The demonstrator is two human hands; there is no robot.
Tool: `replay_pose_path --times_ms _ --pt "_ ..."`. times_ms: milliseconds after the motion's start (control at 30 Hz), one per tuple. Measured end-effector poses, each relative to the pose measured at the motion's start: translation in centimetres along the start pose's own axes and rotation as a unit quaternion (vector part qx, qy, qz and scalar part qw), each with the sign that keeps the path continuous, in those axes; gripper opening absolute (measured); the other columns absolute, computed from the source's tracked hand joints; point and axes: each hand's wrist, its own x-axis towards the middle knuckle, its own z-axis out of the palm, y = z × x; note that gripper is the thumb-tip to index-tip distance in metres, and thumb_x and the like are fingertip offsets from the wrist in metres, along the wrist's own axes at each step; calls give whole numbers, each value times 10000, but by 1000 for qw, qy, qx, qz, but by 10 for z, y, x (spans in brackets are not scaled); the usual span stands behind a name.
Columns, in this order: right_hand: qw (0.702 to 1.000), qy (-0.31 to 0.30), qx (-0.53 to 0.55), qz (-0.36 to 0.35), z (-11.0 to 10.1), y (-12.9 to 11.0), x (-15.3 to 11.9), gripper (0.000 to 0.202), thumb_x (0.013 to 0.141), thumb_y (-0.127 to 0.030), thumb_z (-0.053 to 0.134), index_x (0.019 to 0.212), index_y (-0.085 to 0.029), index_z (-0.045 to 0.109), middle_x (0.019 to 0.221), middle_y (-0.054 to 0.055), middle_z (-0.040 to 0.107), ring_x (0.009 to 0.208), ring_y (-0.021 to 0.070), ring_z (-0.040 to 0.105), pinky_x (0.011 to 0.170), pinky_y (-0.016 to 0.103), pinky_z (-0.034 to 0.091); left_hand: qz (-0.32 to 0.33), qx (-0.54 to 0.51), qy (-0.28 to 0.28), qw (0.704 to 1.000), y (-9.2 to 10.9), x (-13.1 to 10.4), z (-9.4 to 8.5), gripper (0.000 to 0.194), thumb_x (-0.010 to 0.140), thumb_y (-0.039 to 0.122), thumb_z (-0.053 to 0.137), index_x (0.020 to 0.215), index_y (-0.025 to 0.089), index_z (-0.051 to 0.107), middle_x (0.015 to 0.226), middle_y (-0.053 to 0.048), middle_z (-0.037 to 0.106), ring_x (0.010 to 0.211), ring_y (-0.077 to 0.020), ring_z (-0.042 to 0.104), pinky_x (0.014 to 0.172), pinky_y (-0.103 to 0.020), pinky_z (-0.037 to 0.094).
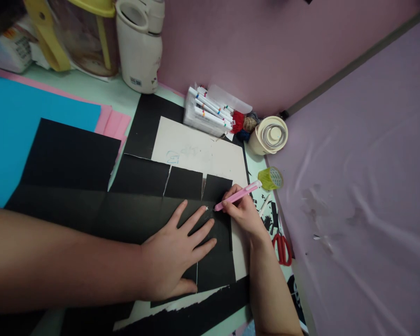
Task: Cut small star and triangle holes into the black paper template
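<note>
My left hand (180,252) lies flat with its fingers spread on a large sheet of black paper (133,217), which is creased and slit into flaps along its far side. A pink craft knife (238,195) is gripped in my right hand (243,210), its tip down at the paper just right of my left fingertips. Close to that tip, a tiny white star-like mark (206,208) shows on the black surface. Beneath the black paper lies a cream board (199,147) with faint drawn marks.
A clear box of white markers (210,112) and balls of yarn (243,122) stand at the wall. To the right are a cream lidded container (269,135), green tape (270,178), red-handled scissors (282,248) and black scraps. Blue paper (7,135), a white bottle (140,51) and a yellow-lidded jug (87,37) lie left.
</note>
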Motion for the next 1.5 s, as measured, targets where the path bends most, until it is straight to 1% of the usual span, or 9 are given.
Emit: replay_pose_path --times_ms 400,633,767,933,1133,1400,1500 --pt "1000 23 -1 -18 1 1 2 142 882 -252 641 825 -200 522 775 -7 576 699 132 572 639 254 415 3 4 4 1000 0 0 1 771 798 753 496 1420 298 478 1549 -85 344 1462 -405 135 1121 -682 -73" --pt "999 32 -18 -25 1 2 2 142 883 -266 642 814 -201 536 780 -5 558 693 131 565 629 256 410 3 6 7 1000 0 0 0 772 795 756 496 1415 297 484 1543 -89 356 1460 -404 146 1123 -681 -65" --pt "999 36 -22 -24 1 2 3 144 882 -281 643 818 -202 541 784 -2 551 684 131 552 625 259 413 3 3 13 1000 0 0 0 771 784 750 521 1409 301 491 1538 -91 368 1458 -406 156 1124 -688 -36" --pt "999 34 -20 -19 1 3 3 164 880 -294 646 814 -203 528 769 -2 564 676 131 552 624 258 417 3 3 12 1000 0 0 0 771 784 747 524 1408 295 493 1539 -91 366 1457 -407 157 1126 -684 -36" --pt "1000 3 25 -2 0 0 2 189 879 -300 650 828 -205 494 736 -3 621 645 132 576 606 250 426 2 -2 8 1000 0 0 0 766 789 745 522 1409 297 490 1540 -89 365 1459 -402 153 1127 -684 -42" --pt "1000 0 0 1 1 -3 1 194 877 -321 653 831 -205 503 751 5 623 675 143 585 618 257 423 -1 -9 5 1000 0 0 -1 756 793 741 520 1411 307 488 1542 -85 361 1459 -403 157 1125 -687 -33" --pt "1000 1 -9 -5 0 -2 0 185 876 -304 654 824 -205 507 751 1 612 678 139 571 616 253 407 0 -7 6 1000 0 0 -1 757 791 742 521 1410 308 490 1540 -87 365 1457 -405 162 1123 -689 -29"
